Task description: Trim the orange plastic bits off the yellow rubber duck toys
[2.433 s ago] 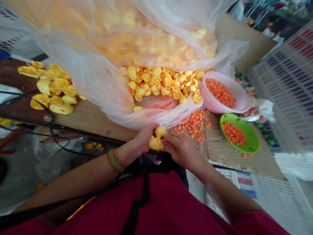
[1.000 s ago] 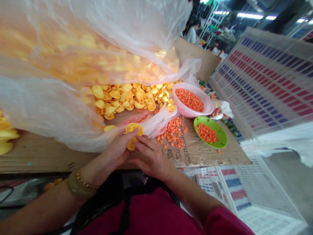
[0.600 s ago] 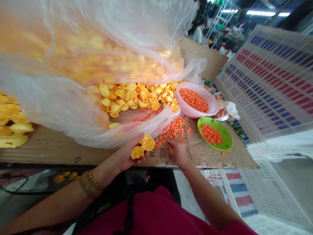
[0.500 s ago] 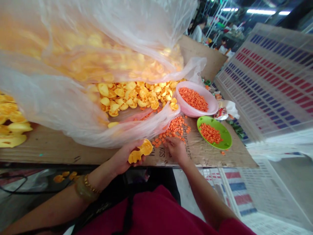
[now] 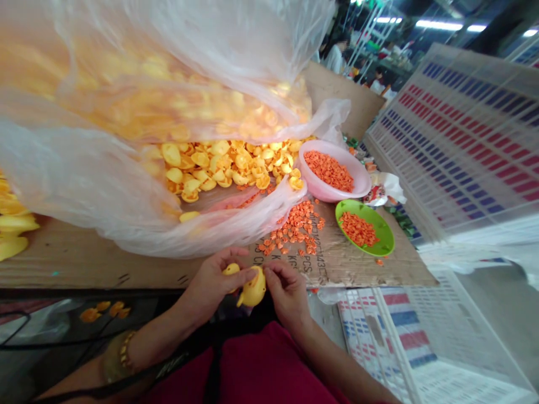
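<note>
My left hand (image 5: pixel 221 279) is closed around a yellow plastic toy shell (image 5: pixel 255 289), rounded and duck-like. My thumb lies across it, and its smooth outer side faces up. Close against the shell's right edge, my right hand (image 5: pixel 288 287) has thumb and fingertips pinched together. Whatever is between those fingertips is too small or hidden to make out. Just beyond both hands, a loose pile of small orange plastic pieces (image 5: pixel 297 227) lies on the cardboard (image 5: pixel 236 259).
A large clear plastic bag (image 5: pixel 138 224) spills yellow shell halves (image 5: pixel 219 163) onto the table. At the right stand a pink bowl (image 5: pixel 362 178) and a green dish (image 5: pixel 385 233), both with orange pieces. Plastic crates (image 5: pixel 458 134) stand farther right. People are in the background.
The yellow shell has been turned from its hollow side to its outer side. My right hand has left the orange pile and come back toward me, beside the shell.
</note>
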A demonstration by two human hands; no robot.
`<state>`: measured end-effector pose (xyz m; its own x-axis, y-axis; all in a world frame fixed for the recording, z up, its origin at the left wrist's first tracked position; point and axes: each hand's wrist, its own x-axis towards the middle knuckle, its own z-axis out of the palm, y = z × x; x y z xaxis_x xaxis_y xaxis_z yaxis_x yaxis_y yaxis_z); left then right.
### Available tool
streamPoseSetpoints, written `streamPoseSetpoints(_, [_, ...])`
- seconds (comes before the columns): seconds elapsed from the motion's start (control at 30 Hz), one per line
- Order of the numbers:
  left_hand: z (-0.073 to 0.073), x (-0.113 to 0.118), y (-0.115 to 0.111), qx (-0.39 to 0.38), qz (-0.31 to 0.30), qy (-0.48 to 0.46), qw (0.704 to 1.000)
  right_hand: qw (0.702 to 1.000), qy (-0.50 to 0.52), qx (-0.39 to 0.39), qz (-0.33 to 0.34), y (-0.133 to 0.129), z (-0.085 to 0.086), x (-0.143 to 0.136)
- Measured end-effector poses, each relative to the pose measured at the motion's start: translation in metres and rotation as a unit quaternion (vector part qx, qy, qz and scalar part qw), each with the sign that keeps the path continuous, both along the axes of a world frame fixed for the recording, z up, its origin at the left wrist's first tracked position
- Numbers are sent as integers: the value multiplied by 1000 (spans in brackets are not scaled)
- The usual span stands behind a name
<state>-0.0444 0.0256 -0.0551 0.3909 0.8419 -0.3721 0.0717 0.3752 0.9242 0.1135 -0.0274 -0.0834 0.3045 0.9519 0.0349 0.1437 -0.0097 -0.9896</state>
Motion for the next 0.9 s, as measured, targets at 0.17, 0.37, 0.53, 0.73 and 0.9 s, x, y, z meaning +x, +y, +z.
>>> streamPoseSetpoints(0.17, [2, -1, 7, 2, -15, 44, 999, 920, -374, -113, -44, 36, -11, 41])
streamPoseSetpoints(0.37, [1, -5, 15, -34, -39, 10, 999, 896, -410, -165, 32, 54, -17, 68])
streamPoseSetpoints(0.53, [1, 5, 22, 30, -2, 37, 999, 995, -82, -32, -37, 56, 10, 30])
streamPoseSetpoints(0.73, [31, 23, 23, 106, 120, 2, 987, 986, 147, 42, -64, 67, 16, -28])
streamPoseSetpoints(0.9, [44, 20, 23, 114, 109, -98, 983, 942, 325, 31, -77, 83, 12, -39])
